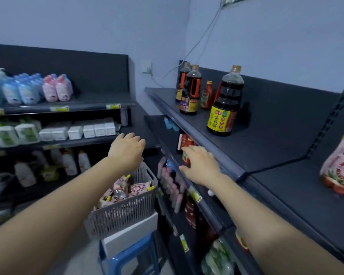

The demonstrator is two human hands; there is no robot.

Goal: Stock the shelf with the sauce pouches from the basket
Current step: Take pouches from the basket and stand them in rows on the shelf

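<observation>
While grey slatted plastic basket [125, 209] below left hand [127, 151] holds many pink sauce pouches [139, 188], stocking barely begun; both hands empty, fingers spread, right hand [202, 165] at dark shelf [236, 153] edge.

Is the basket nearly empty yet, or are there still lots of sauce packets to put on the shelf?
Not nearly. One pouch already lies on the top shelf, at the right. Nothing is in hand: the left hand hovers over the basket and the right hand reaches toward the second shelf, both with no grip on anything. Still left: a pile of sauce pouches in the basket.
</observation>
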